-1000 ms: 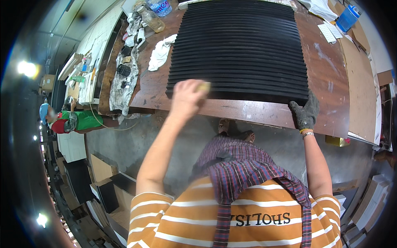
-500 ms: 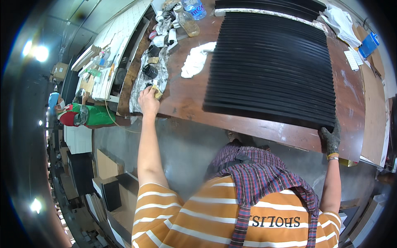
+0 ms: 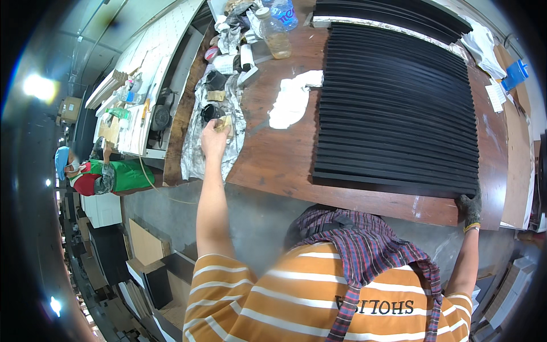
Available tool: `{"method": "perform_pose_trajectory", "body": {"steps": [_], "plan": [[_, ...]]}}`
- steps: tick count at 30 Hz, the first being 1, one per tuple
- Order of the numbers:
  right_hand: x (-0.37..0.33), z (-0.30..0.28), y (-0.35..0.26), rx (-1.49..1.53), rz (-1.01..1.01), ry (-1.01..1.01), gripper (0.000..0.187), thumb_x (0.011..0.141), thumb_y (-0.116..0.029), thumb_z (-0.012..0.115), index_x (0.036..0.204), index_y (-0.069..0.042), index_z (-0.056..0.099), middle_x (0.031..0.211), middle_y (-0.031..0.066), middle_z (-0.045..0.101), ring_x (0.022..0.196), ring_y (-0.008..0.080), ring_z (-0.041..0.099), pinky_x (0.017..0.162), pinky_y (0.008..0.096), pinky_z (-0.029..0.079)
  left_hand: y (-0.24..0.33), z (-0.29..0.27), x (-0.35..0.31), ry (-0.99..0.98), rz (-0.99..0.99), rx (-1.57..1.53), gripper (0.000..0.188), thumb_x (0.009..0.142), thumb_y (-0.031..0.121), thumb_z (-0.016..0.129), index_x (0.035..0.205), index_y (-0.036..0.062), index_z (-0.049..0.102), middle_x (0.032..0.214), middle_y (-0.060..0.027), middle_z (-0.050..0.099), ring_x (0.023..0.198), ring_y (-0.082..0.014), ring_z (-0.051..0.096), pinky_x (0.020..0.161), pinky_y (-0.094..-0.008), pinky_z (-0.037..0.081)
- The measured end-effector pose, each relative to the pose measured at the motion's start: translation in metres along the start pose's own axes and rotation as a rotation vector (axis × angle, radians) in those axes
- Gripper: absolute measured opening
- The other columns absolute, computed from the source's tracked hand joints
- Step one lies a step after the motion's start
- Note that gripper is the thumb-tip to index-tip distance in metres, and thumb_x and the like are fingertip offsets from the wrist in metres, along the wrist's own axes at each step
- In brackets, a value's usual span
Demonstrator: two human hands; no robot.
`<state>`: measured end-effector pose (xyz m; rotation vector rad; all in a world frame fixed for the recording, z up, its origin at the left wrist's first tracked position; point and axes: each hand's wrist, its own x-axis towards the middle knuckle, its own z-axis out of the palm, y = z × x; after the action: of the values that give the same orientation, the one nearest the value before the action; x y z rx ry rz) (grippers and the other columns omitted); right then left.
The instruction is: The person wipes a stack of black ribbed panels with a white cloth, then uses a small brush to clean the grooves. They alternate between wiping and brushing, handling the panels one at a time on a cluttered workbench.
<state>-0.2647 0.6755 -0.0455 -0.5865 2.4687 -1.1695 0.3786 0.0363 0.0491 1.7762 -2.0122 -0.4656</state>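
Note:
My bare left hand (image 3: 214, 140) is closed on a yellowish sponge (image 3: 227, 124), right beside a small black open jar (image 3: 210, 112). Jar and hand are over a paint-stained cloth (image 3: 195, 154) spread on the table's left end. Farther to the right, a large black ribbed panel (image 3: 396, 111) lies flat on the brown table (image 3: 268, 171). At the panel's near right corner, my gloved right hand (image 3: 471, 210) grips the edge, its fingers partly hidden. A crumpled white cloth (image 3: 289, 105) lies between the jar and the panel.
Beyond the jar are a tan block (image 3: 215, 96), a bottle of cloudy liquid (image 3: 274, 37) and a clear blue-labelled bottle (image 3: 284, 14). Another black ribbed piece (image 3: 393, 14) lies behind the panel. A co-worker in a green apron (image 3: 130, 174) stands at a white bench on the left.
My left hand has moved the sponge closer to the black jar. The whole view has shifted, while my right hand stays at the panel's corner.

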Motion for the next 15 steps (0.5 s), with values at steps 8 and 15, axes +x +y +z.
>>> {"method": "perform_pose_trajectory", "body": {"steps": [8, 15], "plan": [[0.011, -0.004, 0.027, -0.008, 0.165, -0.01, 0.09, 0.075, -0.011, 0.08, 0.157, -0.006, 0.043, 0.143, 0.0131, 0.064, 0.128, 0.0244, 0.062, 0.107, 0.0353, 0.05, -0.039, -0.043, -0.016, 0.244, -0.271, -0.066, 0.041, 0.084, 0.035, 0.08, 0.116, 0.0096, 0.076, 0.109, -0.0162, 0.078, 0.102, -0.0332, 0.074, 0.091, -0.0439, 0.054], [0.008, -0.009, 0.018, -0.1, 0.091, -0.007, 0.089, 0.076, -0.014, 0.079, 0.157, -0.007, 0.044, 0.144, 0.0144, 0.063, 0.13, 0.026, 0.061, 0.109, 0.0367, 0.048, -0.102, -0.039, -0.025, 0.231, -0.206, 0.237, 0.04, 0.081, 0.029, 0.084, 0.114, 0.0087, 0.075, 0.111, -0.0174, 0.075, 0.106, -0.038, 0.07, 0.092, -0.0472, 0.054]]}}
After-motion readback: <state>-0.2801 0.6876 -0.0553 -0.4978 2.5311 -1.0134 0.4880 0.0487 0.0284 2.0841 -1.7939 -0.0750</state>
